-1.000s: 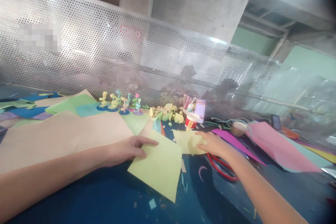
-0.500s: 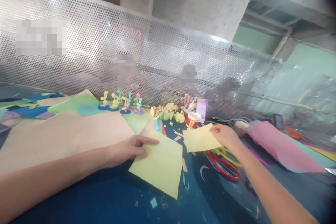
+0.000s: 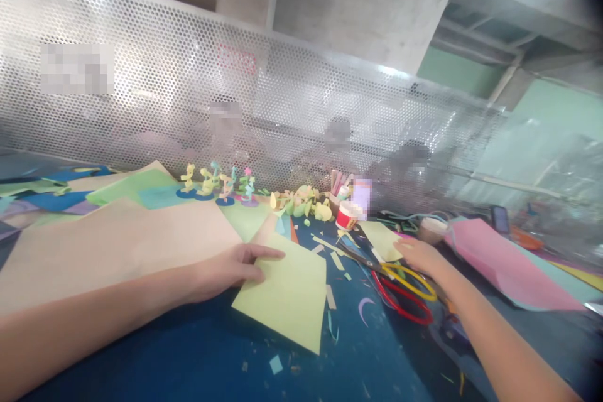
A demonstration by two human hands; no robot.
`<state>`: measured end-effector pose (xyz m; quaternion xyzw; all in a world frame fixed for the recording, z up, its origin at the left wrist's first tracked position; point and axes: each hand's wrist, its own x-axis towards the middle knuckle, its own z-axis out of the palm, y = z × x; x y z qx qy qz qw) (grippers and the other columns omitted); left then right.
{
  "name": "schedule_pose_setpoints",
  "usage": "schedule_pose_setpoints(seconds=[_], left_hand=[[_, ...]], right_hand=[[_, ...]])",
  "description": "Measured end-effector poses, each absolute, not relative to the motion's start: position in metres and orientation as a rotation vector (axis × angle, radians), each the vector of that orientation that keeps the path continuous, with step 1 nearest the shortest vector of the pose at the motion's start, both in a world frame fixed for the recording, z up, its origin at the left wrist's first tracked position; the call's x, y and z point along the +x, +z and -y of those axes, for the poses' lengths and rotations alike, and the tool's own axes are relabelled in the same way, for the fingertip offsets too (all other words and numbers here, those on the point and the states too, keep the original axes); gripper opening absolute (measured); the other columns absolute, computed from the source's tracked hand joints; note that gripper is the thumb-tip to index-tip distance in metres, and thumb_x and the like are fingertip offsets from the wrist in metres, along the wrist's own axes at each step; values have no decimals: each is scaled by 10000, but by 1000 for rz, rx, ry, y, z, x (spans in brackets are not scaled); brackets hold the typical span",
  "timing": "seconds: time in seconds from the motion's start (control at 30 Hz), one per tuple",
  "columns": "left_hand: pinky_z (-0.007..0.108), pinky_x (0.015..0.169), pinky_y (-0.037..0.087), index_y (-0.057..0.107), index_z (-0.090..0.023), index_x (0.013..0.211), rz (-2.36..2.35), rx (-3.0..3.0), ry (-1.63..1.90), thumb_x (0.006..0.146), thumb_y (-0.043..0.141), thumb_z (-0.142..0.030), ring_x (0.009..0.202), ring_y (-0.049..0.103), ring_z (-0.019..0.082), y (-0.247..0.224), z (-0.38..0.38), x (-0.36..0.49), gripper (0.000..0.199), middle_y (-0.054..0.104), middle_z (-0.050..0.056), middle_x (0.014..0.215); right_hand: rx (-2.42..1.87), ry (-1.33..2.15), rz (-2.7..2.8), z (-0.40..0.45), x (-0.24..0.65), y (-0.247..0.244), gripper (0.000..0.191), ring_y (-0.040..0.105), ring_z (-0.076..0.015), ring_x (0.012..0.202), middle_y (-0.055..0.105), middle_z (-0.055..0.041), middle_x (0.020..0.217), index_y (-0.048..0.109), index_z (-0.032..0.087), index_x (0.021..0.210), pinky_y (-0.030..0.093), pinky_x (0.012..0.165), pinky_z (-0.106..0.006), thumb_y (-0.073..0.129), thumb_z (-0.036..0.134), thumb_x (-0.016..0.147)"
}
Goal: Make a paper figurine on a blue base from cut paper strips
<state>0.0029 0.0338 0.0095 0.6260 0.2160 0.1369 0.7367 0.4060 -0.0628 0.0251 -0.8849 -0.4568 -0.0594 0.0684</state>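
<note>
My left hand (image 3: 238,264) rests on a pale yellow-green paper sheet (image 3: 292,298), index finger stretched out and thumb apart, both on its upper face. At the right, my right hand (image 3: 417,254) pinches the edge of a smaller pale yellow paper piece (image 3: 382,240). Just in front of that piece lie scissors with red and yellow handle loops (image 3: 405,282), their dark blades pointing to the back left. Several paper scraps (image 3: 336,260) are scattered between my hands.
A large beige sheet (image 3: 122,251) covers the left side. Small paper figures (image 3: 226,185) stand at the back beside a heap of yellow-green pieces (image 3: 306,201) and a red-and-white cup (image 3: 346,215). Pink paper (image 3: 509,257) lies right. A perforated metal screen (image 3: 292,94) rises behind.
My right hand has moved right with the smaller paper piece, uncovering the scissors' blades and more scraps. My left hand has stayed put on its sheet.
</note>
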Motion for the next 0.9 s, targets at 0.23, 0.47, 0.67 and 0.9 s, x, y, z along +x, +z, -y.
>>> schedule_pose_setpoints(seconds=[0.23, 0.47, 0.67, 0.9], left_hand=[[403, 938, 402, 471, -162, 1245, -476, 1375, 328, 718, 580, -125, 1080, 551, 277, 9, -34, 3, 539, 611, 98, 1157], [393, 955, 395, 446, -161, 1257, -525, 1290, 374, 694, 622, -136, 1099, 539, 274, 10, -32, 4, 590, 576, 110, 1205], [400, 963, 388, 433, -139, 1261, -538, 1246, 398, 687, 640, -139, 1105, 534, 279, 13, -30, 4, 610, 561, 131, 1220], [360, 895, 439, 494, -164, 1224, -539, 1274, 544, 710, 645, -192, 1018, 588, 252, 15, -40, 4, 537, 622, 107, 1134]], right_hand=[[-2895, 190, 1432, 69, 378, 48, 263, 656, -274, 677, 666, -125, 675, 621, 134, 782, 473, 589, -352, 493, 364, 791], [-2913, 510, 1691, 78, 337, 61, 216, 631, -296, 635, 579, -28, 553, 474, 204, 470, 452, 545, -372, 688, 181, 455], [-2973, 470, 1691, 78, 324, 64, 195, 637, -315, 656, 593, -39, 570, 490, 207, 503, 450, 532, -368, 659, 137, 432], [-2827, 370, 1756, 85, 324, 90, 254, 633, -288, 774, 670, -61, 789, 605, 213, 874, 469, 643, -357, 581, 271, 628]])
